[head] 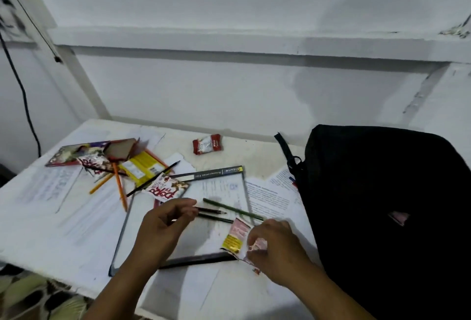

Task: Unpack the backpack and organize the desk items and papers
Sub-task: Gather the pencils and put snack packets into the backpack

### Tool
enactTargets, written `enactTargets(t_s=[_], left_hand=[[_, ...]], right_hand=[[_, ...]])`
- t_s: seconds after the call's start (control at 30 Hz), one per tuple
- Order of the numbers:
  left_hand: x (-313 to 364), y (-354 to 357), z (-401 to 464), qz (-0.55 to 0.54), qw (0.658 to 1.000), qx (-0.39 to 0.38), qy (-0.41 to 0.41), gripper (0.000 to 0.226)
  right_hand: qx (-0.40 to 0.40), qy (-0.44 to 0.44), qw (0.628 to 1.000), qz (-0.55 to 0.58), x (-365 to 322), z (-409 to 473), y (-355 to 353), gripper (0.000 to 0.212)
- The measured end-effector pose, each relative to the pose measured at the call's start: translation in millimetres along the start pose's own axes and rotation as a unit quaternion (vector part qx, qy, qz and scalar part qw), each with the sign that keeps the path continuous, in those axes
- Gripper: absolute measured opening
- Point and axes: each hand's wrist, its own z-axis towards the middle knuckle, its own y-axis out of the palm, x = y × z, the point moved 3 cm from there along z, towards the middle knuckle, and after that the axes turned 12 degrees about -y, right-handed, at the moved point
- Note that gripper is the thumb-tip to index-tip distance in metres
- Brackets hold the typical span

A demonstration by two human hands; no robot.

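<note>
Left hand [163, 225] fingers curl around two dark pencils [214, 214]; right hand [275, 245] fingers pinch a pink wrapper [235, 236] over a clear folder [204, 217]; black backpack [382, 205] stands right on the paper-strewn tabletop [38, 217].

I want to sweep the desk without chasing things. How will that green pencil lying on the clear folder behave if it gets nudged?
The green pencil is slim and stiff, so it probably moves as one piece. It lies loose on the smooth clear folder, so a sideways push may make it slide or roll. It looks light; the right hand could lift it easily.
</note>
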Motion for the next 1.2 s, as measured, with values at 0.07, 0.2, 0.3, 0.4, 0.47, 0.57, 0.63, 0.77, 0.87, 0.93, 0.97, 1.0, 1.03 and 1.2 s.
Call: enactTargets(t_s=[0.07,0.2,0.3,0.4,0.47,0.57,0.63,0.77,0.87,0.93,0.97,1.0,1.03,1.2], left_hand=[[-4,-18,13,-0.001,1.0,0.003,0.004,0.02],[-11,-39,42,0.039,0.999,-0.01,0.014,0.019],[-12,-53,69,0.136,0.987,0.017,0.084,0.016],[-21,-64,102,0.299,0.94,0.06,0.153,0.027],[-33,-67,121,0.387,0.916,0.057,0.091,0.038],[-42,-63,127,0.443,0.892,0.054,0.074,0.034],[-42,-62,127,0.448,0.89,0.051,0.065,0.036],[-41,-63,130,0.452,0.888,0.049,0.073,0.035],[-38,-65,134,0.382,0.915,0.04,0.123,0.028],[-33,-65,133,0.315,0.935,0.009,0.164,0.038],[-30,-64,131,0.291,0.939,-0.005,0.181,0.042],[-26,-64,127,0.275,0.94,-0.008,0.2,0.043],[-24,-63,125,0.265,0.939,-0.005,0.22,0.042],[-13,-48,110,0.147,0.975,-0.033,0.164,0.042]], right_hand=[[0.004,0.027,0.999,-0.023,-4,9,2,0.015],[0.018,0.059,0.998,-0.015,-6,13,2,0.02],[0.03,0.079,0.996,-0.003,-13,11,8,0.016],[0.065,0.114,0.991,0.038,-19,6,12,0.015],[0.084,0.117,0.988,0.05,-23,5,12,0.02],[0.117,0.113,0.985,0.061,-25,2,14,0.032],[0.143,0.12,0.979,0.078,-25,-1,20,0.032],[0.177,0.135,0.971,0.09,-18,-6,31,0.038],[0.189,0.146,0.967,0.09,-15,-8,35,0.039],[0.199,0.146,0.965,0.084,-18,-9,37,0.042],[0.206,0.143,0.965,0.08,-19,-10,38,0.043],[0.214,0.137,0.964,0.077,-21,-11,38,0.043],[0.222,0.132,0.963,0.08,-23,-12,38,0.042],[0.281,0.102,0.949,0.104,-34,-26,18,0.04]])
